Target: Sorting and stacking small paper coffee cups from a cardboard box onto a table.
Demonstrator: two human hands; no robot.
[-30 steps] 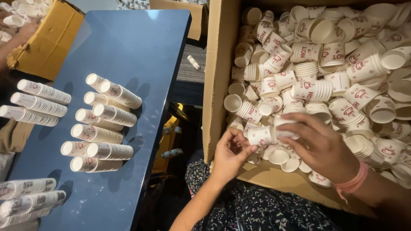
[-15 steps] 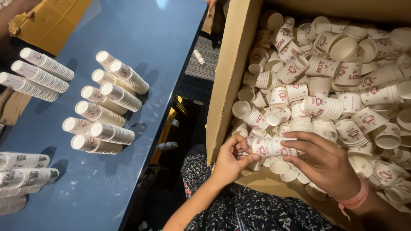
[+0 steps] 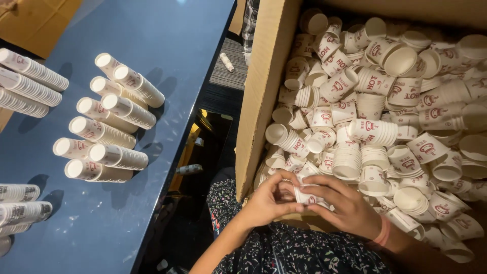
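Left hand [image 3: 266,203]: at 6 o'clock of frame, fingers curled shut round the near end of a short stack of white paper cups w/ red print [image 3: 304,195].
Right hand [image 3: 350,208]: just at 3 o'clock of the left, fingers bent over the same stack from the far end, gripping it; pink band on wrist.
Cup stack: held btwn both hands, lying sideways at the near edge of the big brown cardboard box [image 3: 264,96], low over the loose cups.
Box contents: heap of loose white paper cups [image 3: 385,106], singles and short nested stacks, all angles; fills frame from 12 to 4 o'clock.
Dark blue tabletop [image 3: 167,45]: at 9 to 11 o'clock of the box, apart from it.
Long nested cup rows [image 3: 109,127]: lying on their sides on the table, piled side by side; more rows at the 9 o'clock edge, partly cut off.
Lap: dark floral fabric [image 3: 289,251] below hands.
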